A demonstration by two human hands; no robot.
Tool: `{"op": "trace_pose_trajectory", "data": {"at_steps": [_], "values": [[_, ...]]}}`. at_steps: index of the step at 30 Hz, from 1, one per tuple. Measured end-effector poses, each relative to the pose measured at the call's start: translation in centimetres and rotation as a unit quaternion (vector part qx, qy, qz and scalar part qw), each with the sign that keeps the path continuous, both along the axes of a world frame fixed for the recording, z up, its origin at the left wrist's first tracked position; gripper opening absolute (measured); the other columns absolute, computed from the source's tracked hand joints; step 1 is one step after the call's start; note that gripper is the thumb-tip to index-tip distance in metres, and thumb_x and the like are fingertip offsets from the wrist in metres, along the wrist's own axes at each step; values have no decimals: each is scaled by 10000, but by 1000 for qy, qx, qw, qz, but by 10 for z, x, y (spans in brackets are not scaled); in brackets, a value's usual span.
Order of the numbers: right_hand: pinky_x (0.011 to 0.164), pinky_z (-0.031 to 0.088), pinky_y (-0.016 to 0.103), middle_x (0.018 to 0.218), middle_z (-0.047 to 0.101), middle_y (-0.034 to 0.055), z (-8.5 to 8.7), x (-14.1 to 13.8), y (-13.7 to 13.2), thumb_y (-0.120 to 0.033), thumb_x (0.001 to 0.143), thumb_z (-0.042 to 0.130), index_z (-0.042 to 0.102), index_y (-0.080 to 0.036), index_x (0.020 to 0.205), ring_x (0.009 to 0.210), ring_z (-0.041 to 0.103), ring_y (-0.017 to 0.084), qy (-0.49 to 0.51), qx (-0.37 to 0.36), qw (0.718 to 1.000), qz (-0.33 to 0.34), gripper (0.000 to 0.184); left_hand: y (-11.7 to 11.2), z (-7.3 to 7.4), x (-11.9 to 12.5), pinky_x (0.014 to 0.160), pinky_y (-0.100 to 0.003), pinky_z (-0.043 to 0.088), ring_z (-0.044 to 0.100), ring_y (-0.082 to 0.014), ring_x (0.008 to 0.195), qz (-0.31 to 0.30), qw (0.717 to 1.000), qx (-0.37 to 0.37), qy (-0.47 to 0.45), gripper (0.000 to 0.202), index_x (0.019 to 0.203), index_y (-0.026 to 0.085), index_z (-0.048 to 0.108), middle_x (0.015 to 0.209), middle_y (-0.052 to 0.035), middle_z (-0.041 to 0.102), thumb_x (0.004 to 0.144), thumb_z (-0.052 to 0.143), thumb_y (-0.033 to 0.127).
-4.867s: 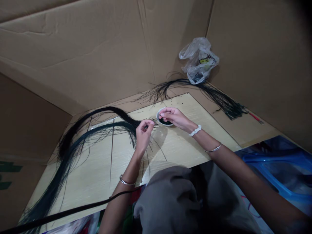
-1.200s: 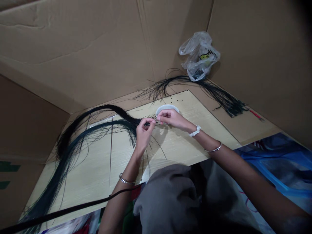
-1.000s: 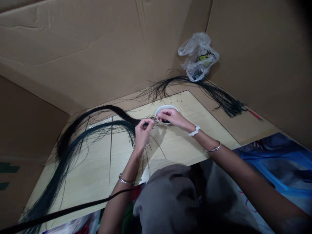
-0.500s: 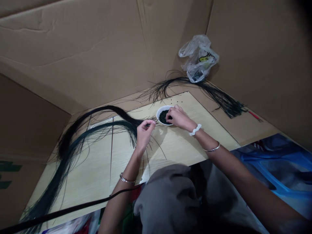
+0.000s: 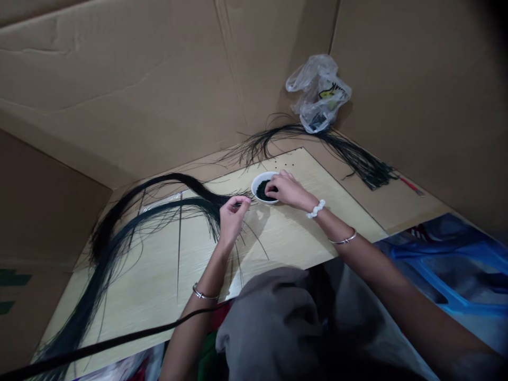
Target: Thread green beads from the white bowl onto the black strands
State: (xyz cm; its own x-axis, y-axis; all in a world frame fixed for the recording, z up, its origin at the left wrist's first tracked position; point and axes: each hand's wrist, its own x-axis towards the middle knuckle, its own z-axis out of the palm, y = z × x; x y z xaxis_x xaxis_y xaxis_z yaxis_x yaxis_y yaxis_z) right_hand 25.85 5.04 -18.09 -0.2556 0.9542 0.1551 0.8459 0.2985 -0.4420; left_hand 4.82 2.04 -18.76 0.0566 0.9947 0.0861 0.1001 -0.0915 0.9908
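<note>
A small white bowl (image 5: 254,186) holds tiny dark beads or grains (image 5: 262,191); they are too small to name surely. My right hand (image 5: 291,191) reaches over its right rim, fingertips pinched together at the dark pieces. Just left of the bowl, my left hand (image 5: 232,218) is closed in a pinch, thumb against forefinger; what it holds is too fine to make out. Behind and left of that hand lie a black bundle of long strands (image 5: 159,181) and a dark green one (image 5: 130,219), their thin ends fanning out near my fingers.
Another dark bundle of strands (image 5: 349,151) lies at the back right, partly under a clear plastic bag (image 5: 319,95). A red thin tool (image 5: 410,185) is beside its end. Several tiny dark dots sit on the pale board (image 5: 329,233). Cardboard walls (image 5: 159,95) enclose the work area.
The whole view has shifted slightly left. Both hands keep nearly the same pose, the right fingertips still at the bowl and the left still pinched.
</note>
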Motion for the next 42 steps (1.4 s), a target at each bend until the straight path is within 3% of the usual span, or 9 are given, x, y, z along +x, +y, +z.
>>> {"op": "trace_pose_trajectory", "data": {"at_steps": [3, 6, 9, 14, 28, 42], "values": [[980, 378, 394, 971, 727, 69, 1, -2, 3, -230, 885, 653, 778, -177, 890, 989, 573, 224, 143, -8, 989, 30, 136, 1, -1, 0, 535, -197, 372, 482, -89, 571, 2, 1000, 6, -1, 224, 822, 165, 707, 654, 17, 587, 775, 742, 381], [916, 452, 352, 991, 740, 70, 2, -6, 4, -295, 859, 678, 769, -152, 898, 925, 640, 188, 332, -52, 938, 81, 174, 1, 0, 0, 534, -197, 375, 474, -83, 562, 0, 1000, 10, -10, 233, 827, 164, 708, 663, 16, 591, 775, 747, 388], [866, 489, 333, 1009, 737, 76, 3, -8, 2, -365, 826, 709, 766, -151, 900, 929, 656, 188, 418, -97, 898, 102, 234, -1, 3, 0, 532, -201, 379, 478, -86, 557, 4, 1000, 13, -10, 238, 819, 162, 707, 659, 15, 593, 766, 755, 389], [859, 497, 316, 999, 725, 72, 7, -10, -3, -392, 819, 724, 765, -153, 915, 922, 645, 170, 440, -125, 882, 112, 262, -2, 5, 1, 525, -206, 382, 491, -91, 550, 16, 1000, 16, -6, 257, 794, 157, 703, 652, 11, 602, 745, 768, 401], [811, 474, 281, 957, 710, 65, 9, -10, -4, -416, 814, 723, 751, -133, 927, 883, 622, 150, 452, -132, 872, 132, 306, -3, 6, 1, 488, -197, 335, 433, -75, 508, 27, 1000, 14, -5, 274, 762, 159, 670, 594, 33, 544, 757, 763, 417], [792, 469, 259, 893, 697, 37, 5, -12, -3, -424, 815, 741, 724, -142, 864, 821, 614, 126, 504, -169, 836, 138, 287, -5, 9, 2, 442, -197, 244, 350, -52, 470, 23, 999, 22, -22, 293, 768, 159, 659, 616, 35, 547, 751, 766, 430]]}}
